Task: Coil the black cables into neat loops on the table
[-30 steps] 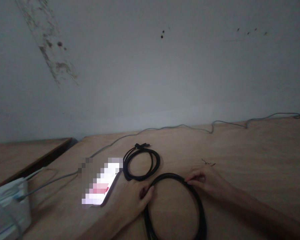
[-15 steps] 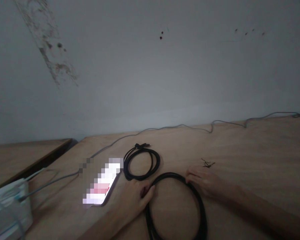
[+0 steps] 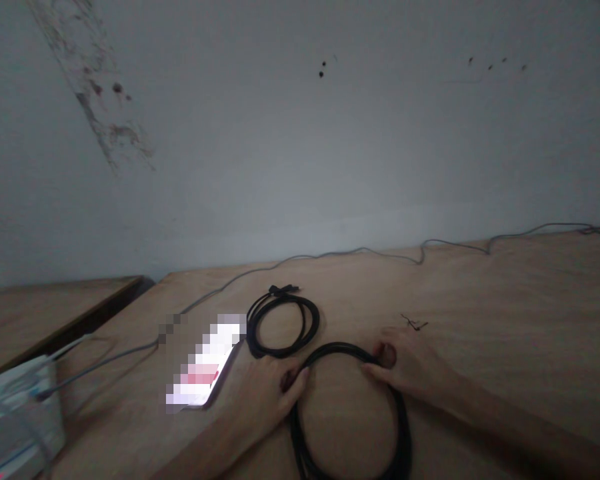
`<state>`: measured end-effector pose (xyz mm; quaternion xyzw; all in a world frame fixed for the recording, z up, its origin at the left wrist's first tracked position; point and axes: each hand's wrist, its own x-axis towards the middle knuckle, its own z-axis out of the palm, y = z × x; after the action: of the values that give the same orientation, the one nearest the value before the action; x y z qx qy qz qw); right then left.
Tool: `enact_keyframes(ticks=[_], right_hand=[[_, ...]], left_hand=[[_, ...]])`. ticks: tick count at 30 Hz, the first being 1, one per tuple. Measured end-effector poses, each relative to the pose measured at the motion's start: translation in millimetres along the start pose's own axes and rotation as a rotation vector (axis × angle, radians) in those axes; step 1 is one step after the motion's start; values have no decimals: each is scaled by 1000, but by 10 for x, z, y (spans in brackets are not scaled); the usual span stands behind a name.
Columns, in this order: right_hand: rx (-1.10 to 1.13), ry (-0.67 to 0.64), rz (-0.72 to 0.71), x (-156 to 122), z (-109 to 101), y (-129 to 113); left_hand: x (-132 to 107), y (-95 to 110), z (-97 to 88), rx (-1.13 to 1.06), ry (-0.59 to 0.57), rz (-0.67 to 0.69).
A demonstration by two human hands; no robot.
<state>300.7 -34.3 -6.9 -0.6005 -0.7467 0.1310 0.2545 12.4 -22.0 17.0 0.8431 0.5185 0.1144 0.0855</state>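
Note:
A black cable coiled into a large loop [image 3: 404, 427] lies on the wooden table, its near part cut off by the bottom of the view. My left hand [image 3: 273, 387] grips the loop's upper left side between thumb and curled fingers. On the upper right side, my right hand [image 3: 405, 360] is closed around the cable, thumb on the inner side of the loop. Just behind my left hand rests a second, smaller black cable coil [image 3: 313, 327], with its connector ends at the top. Beyond my right hand are a few thin dark twist ties [image 3: 414, 323].
A phone with a lit, pixelated screen [image 3: 215, 360] lies left of my left hand. At the far left stands a white box [image 3: 25, 413] with grey cords. A thin grey cord [image 3: 305, 257] runs along the table's back edge by the wall [image 3: 300, 147].
My right hand has turned and closed, its thumb now across the inside of the large loop where its fingers had only touched the outer edge. My left hand keeps its hold.

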Motion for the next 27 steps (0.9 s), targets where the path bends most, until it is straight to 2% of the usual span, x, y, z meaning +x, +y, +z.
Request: enact_keyframes(ticks=[6, 12, 21, 27], right_hand=[[131, -31, -15, -10, -57, -94], [168, -16, 91, 14, 32, 48], [-22, -18, 60, 63, 65, 58], [-1, -121, 18, 124, -20, 180]], left_hand=[[-5, -8, 12, 0, 5, -2], [-10, 0, 25, -1, -13, 15], [-8, -10, 33, -1, -8, 52], [5, -3, 24, -21, -35, 37]])
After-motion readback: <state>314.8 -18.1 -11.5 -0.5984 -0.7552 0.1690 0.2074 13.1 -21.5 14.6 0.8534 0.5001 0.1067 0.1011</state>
